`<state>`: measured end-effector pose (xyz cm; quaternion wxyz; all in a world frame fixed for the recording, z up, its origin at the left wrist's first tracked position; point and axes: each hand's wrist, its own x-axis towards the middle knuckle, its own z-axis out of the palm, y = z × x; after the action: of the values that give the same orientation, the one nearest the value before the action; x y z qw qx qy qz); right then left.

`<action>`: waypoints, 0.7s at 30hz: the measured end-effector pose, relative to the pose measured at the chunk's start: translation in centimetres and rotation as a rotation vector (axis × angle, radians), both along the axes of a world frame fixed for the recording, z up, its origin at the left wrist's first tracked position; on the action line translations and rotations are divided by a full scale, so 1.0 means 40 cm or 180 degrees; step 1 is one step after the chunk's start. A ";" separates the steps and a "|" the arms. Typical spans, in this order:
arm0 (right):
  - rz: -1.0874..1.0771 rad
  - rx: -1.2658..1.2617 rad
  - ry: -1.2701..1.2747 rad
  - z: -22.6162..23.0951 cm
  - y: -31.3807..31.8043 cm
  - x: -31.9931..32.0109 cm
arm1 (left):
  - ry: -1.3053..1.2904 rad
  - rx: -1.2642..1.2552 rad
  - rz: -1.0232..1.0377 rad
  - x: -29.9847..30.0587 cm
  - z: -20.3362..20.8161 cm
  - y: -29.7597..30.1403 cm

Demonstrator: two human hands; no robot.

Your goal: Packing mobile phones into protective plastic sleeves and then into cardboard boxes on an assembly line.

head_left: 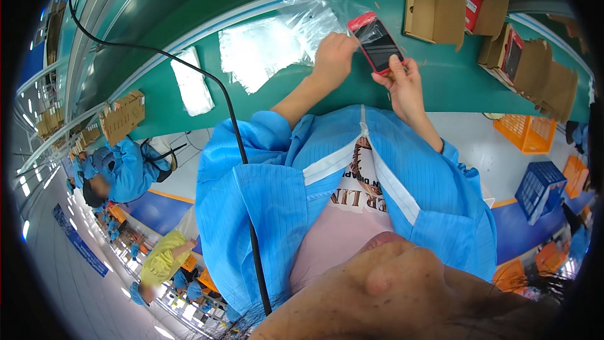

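Observation:
My right hand [406, 85] grips the lower end of a red-edged handheld device [379, 45] with a dark, glossy screen, the thumb on its front. The device is tilted above the green bench. Close to its left edge, my left hand [333, 60] has its fingers closed at thin clear plastic that reaches toward the device's upper end; the fingertips are partly hidden. Behind the left hand lies a heap of clear plastic bags [261, 44]. Further left is a separate flat stack of clear bags [192, 82].
Open cardboard boxes [431, 16] with red inner packs stand at the right on the green bench [450, 75]. A black cable [229, 104] hangs across the left side. An orange crate [528, 132] and a blue crate [540, 190] are beyond the bench. Other people work at the left.

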<state>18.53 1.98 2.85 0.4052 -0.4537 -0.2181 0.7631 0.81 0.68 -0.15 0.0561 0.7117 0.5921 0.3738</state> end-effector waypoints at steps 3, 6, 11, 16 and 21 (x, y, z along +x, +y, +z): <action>0.1090 0.0391 -0.1105 -0.020 -0.011 -0.004 | -0.0183 0.0063 -0.0125 0.043 0.029 0.015; 0.0772 0.0445 -0.0709 -0.029 -0.004 0.007 | -0.0283 0.0105 -0.0287 0.065 0.073 0.026; 0.0889 -0.0963 0.1248 0.021 0.037 0.059 | -0.0100 0.0039 -0.0676 0.082 0.124 0.002; 0.0444 -0.0998 0.0635 -0.064 0.064 0.015 | 0.0008 -0.0237 -0.1633 0.126 0.113 -0.034; 0.0929 -0.0514 0.0722 0.010 0.064 0.047 | -0.4384 -0.2755 0.0240 0.061 0.057 -0.012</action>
<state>20.40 4.52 3.24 0.2746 -0.3594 -0.1726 0.8750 3.24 0.20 2.11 0.6652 0.2171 0.5403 0.4674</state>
